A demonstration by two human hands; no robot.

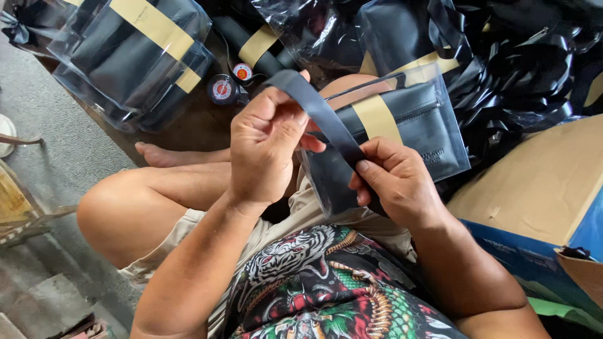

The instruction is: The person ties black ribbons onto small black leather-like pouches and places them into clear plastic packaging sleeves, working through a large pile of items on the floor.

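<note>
Large brown cardboard box (540, 182) at right. Heap of glossy black ribbon bows (521, 69) above. Clear plastic pouch holding a black wallet with tan band (402, 119) on lap. Left hand (267, 147) and right hand (396, 179) pinching smooth dark grey ribbon strip (326, 119). Round red-and-white tape rolls (229, 85) behind.

The scene is lit by soft, even daylight, brighter on the grey floor (56, 119) at the left. White glare is seen on the clear plastic bags (135, 53). The black ribbon heap (521, 75) is lost in shadow. Edges are slightly bent by a wide lens.
</note>
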